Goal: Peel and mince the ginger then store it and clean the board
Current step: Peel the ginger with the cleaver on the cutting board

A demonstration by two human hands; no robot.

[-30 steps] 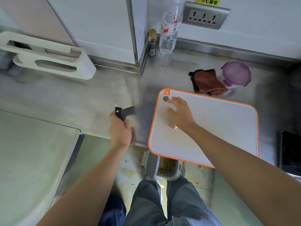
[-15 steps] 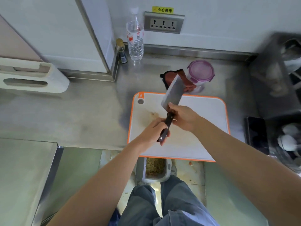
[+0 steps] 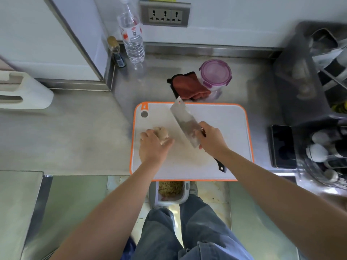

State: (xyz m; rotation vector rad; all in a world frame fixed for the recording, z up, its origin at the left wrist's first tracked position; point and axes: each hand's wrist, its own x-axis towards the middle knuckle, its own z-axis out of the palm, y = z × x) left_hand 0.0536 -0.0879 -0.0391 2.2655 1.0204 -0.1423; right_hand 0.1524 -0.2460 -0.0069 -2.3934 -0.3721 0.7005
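Ginger [image 3: 161,134] is sitting on the left part of the cutting board [image 3: 227,119], centre of the frame, just lower right of the board's hanging hole. Left hand [image 3: 153,147] is gripping it from below: fingers curling over the top, close together, thumb lying along its right side. Right hand [image 3: 212,139] is holding the cleaver [image 3: 185,120] where blade meets handle, fingers wrapping tight around it; the black handle end is sticking out under the wrist. Blade is angling toward the upper left over mid-board, near the ginger but apart from it. Cannot tell if the edge is touching the board.

Purple-lidded container [image 3: 215,74] is standing just above the board's top edge, lid on, touching a red cloth [image 3: 187,87] on its left. Water bottle [image 3: 132,40] is standing by the wall, upper centre. Phone [image 3: 281,146] is lying right of the board. Bin [image 3: 170,192] with scraps is sitting below the board's lower edge.
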